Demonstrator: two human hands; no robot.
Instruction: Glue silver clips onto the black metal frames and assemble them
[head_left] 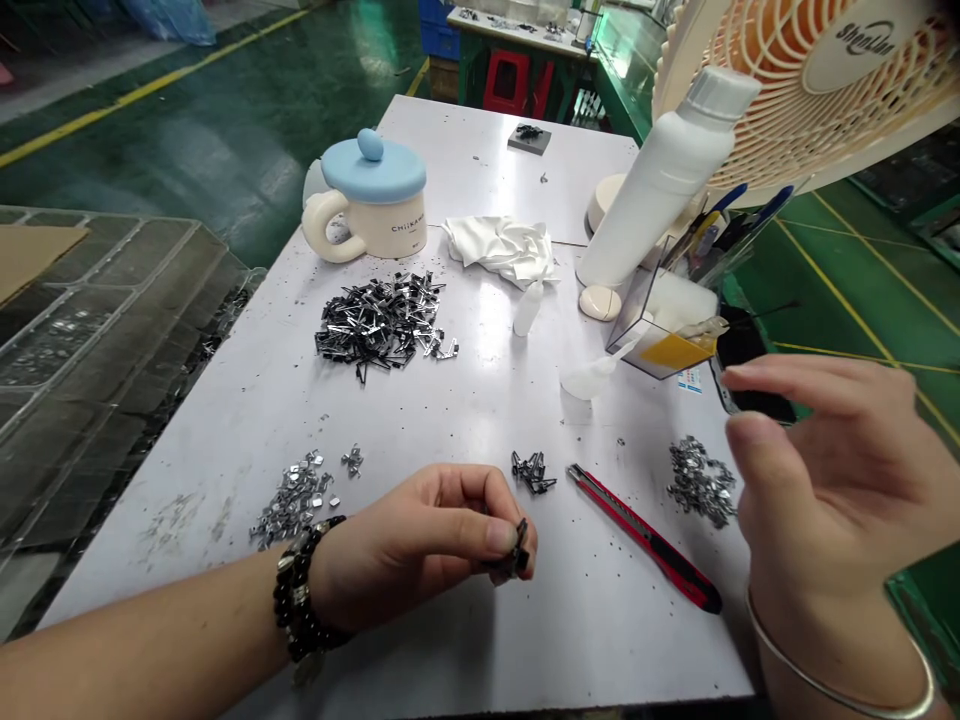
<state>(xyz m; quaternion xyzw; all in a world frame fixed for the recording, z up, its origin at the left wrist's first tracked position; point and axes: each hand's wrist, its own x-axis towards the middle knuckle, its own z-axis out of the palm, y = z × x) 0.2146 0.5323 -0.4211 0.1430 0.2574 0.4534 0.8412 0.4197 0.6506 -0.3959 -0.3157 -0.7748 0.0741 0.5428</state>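
Note:
Between the thumb and fingers of my left hand (435, 530) is a small black metal-and-plastic part (516, 556); its exact kind I cannot make out. My right hand (832, 480) is raised at the right with thumb and index finger apart and nothing visible between them. Beside it lies a pile of small silvery metal pieces (701, 480). A few black-and-silver parts (532, 472) sit just beyond my left hand. To their right is a red utility knife (645, 540), lying at a slant. Small silver clips (296, 495) are scattered behind my left wrist.
Farther back are a large heap of black-and-silver parts (382, 322), a lidded mug (386, 215), crumpled tissue (499, 248) and small squeeze bottles (528, 308). A tall white bottle (667, 180), a clear tool holder (660, 320) and a fan (795, 90) stand at the right.

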